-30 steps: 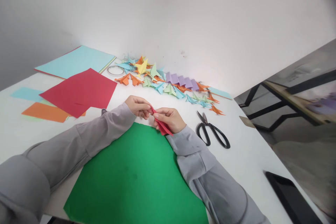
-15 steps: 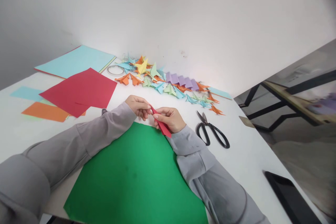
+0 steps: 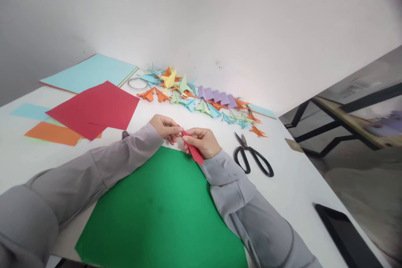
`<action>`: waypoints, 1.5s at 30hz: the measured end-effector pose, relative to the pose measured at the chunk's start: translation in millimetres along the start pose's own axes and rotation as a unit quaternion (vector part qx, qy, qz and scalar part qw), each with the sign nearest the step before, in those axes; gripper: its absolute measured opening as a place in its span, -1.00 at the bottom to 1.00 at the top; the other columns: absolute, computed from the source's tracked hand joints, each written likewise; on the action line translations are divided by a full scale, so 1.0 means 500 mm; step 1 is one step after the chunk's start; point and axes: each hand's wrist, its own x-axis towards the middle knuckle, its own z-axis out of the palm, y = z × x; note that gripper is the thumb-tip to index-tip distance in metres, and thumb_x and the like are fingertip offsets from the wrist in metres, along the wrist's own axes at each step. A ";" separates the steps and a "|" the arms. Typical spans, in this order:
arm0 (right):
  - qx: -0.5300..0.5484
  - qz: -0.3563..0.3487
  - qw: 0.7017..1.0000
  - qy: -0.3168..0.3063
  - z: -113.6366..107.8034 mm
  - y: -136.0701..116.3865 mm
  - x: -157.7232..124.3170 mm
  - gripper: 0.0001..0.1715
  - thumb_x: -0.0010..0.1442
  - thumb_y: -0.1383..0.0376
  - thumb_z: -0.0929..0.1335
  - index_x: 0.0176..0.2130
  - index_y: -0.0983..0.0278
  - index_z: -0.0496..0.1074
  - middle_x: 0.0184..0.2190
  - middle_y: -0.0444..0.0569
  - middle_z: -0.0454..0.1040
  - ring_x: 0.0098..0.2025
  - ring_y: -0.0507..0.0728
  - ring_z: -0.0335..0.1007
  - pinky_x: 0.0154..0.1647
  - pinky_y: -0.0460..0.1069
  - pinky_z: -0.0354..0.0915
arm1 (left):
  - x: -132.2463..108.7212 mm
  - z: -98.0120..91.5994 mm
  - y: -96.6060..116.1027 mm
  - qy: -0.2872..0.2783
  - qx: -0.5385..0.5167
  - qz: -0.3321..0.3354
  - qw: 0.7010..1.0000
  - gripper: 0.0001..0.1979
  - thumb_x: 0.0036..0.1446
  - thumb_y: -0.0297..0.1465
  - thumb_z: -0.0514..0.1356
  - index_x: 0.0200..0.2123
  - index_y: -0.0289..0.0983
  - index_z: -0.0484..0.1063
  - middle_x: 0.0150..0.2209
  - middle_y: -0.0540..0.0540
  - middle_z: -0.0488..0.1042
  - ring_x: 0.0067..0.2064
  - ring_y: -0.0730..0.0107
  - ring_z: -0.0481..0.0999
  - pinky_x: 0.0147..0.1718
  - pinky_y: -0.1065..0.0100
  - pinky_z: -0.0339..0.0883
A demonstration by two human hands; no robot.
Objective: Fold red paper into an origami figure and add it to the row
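In the head view, the left hand (image 3: 165,128) is pinching the far-left tip of a small folded red paper (image 3: 196,154), while the right hand (image 3: 203,141) is pressing its middle between thumb and fingers. The paper is slanting between the hands, by the far edge of the green sheet (image 3: 160,209), its free end pointing near and right. Working it well probably means lining up the layers before pressing, squeezing firmly along each crease, and pinching the narrow tip lightly so that it isn't crumpling. Fingertips are covering that tip, so I cannot tell whether its edges are matching.
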 end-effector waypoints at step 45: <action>0.009 0.000 1.000 0.017 0.003 -0.003 -0.001 -0.64 -0.35 0.20 0.53 -0.52 0.36 0.46 -0.78 -0.12 0.42 -0.76 -0.02 0.28 -0.76 -0.15 0.24 | 0.009 0.001 -0.008 -0.039 -0.014 -0.027 0.999 -0.71 0.16 -0.51 0.00 -0.60 -0.43 0.30 -0.74 -0.03 0.36 -0.74 0.43 0.39 -0.76 0.44 0.32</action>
